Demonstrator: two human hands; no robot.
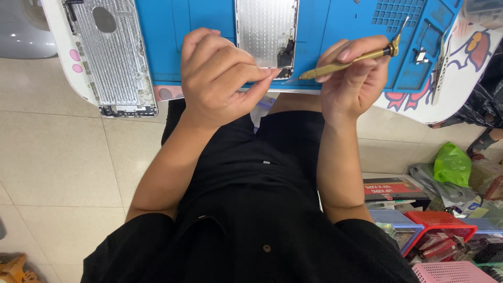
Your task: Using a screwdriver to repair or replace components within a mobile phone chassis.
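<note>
My right hand [353, 78] grips a slim gold screwdriver [346, 60], whose dark tip points left toward the lower corner of an opened silver phone housing [264, 29]. That housing lies on a blue work mat [173, 36]. My left hand [220, 73] is curled, with thumb and forefinger pinched together right beside the screwdriver tip and the housing's corner. Anything between those fingertips is too small to see. Both hands hover at the near edge of the table, above my lap.
A second, larger silver back housing [112, 57] lies at the left on the white table [63, 52]. Small metal parts [422, 55] rest on the mat's right side. On the floor at the right are a green bag [451, 163] and red, blue and pink baskets [445, 220].
</note>
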